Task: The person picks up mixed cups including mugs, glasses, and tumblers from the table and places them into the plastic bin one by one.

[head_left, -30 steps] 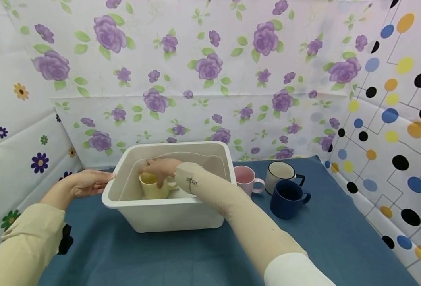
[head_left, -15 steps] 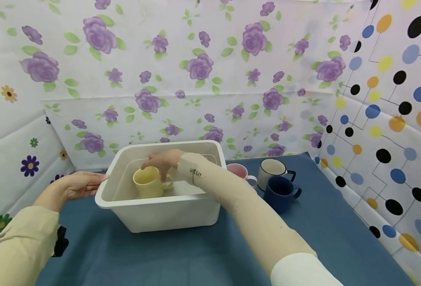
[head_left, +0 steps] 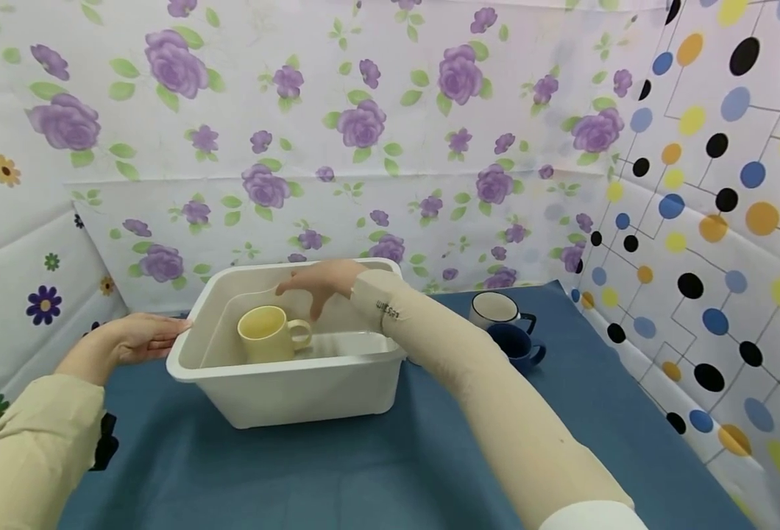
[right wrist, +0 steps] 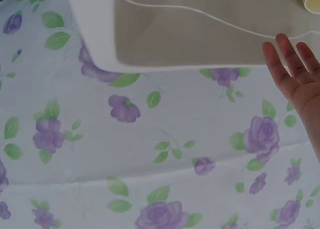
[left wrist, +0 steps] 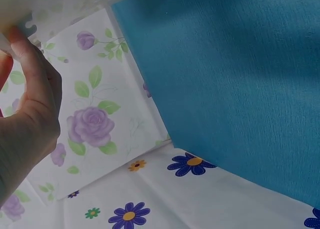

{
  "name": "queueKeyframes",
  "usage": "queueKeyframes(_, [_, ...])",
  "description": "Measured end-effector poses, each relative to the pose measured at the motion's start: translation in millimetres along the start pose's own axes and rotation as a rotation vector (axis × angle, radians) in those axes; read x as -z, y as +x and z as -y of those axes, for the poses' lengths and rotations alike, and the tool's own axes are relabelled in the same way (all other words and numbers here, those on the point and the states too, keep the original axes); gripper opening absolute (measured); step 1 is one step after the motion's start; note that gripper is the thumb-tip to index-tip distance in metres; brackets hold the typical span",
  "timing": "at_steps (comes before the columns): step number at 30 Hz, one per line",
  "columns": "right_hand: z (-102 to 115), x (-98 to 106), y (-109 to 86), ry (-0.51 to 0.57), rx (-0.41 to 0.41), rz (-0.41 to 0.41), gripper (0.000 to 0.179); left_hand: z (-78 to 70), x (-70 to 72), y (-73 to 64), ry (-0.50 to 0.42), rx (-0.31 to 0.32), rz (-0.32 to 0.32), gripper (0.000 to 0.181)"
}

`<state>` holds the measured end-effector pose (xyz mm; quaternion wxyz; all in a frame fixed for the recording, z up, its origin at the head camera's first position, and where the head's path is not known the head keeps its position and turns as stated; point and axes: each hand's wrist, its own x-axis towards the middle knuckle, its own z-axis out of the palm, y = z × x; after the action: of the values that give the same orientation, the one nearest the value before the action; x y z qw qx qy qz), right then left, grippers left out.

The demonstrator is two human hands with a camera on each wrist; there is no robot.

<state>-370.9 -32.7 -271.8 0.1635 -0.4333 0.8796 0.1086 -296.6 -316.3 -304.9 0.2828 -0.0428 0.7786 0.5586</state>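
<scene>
The left hand (head_left: 135, 340) had its fingertips on the left edge of the tub (head_left: 310, 401), though I could not tell whether they pinched it; the right hand (head_left: 324, 283) hung open, fingers spread and holding nothing, over the gap between the yellow mug's (head_left: 264, 335) handle and the tub's right wall; the mug stood in the tub's left part, handle rightward. The tub's far edge was near the flowered sheet (head_left: 423, 125); the counter (head_left: 284, 471) stretched along its near side, blue and finely grained; the tub was smooth, white, round-cornered and flared; to its right, a dark-rimmed white mug (head_left: 494, 308) and a round blue mug (head_left: 511, 346) stood partly behind the right sleeve (head_left: 489, 375).
</scene>
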Motion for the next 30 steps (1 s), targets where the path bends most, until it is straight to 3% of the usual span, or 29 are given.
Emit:
queueKeyframes(2, [-0.8,1.2,-6.2,0.013,-0.032,0.000,0.078,0.4,-0.5,0.0,0.007,0.000,-0.002,0.017])
queueKeyframes(6, [-3.1,2.8,-21.5,0.033,-0.065,-0.014,0.076,0.0,-2.6,1.5,0.062,-0.003,0.004,0.060])
queueKeyframes(8, [-4.7,3.2,-27.5,0.040,-0.064,-0.027,0.075,-1.2,-2.2,2.0,0.099,-0.002,0.016,0.072])
queueKeyframes(13, [-9.7,1.4,-33.6,0.021,-0.027,-0.046,0.074,-4.1,-1.1,0.2,0.139,0.005,0.020,0.073])
queueKeyframes(20, [-17.4,-4.2,-44.9,-0.023,0.006,-0.061,0.059,-4.7,-3.9,-2.7,0.058,-0.014,-0.011,0.061])
queueKeyframes(26, [-23.7,-9.6,-60.0,0.021,0.049,-0.112,0.045,-2.4,-5.6,-4.0,0.057,-0.016,-0.016,0.074])
queueKeyframes(30, [-24.9,-11.9,-71.7,0.051,0.064,-0.140,0.043,-2.8,-5.2,-3.3,0.088,-0.013,-0.023,0.074])
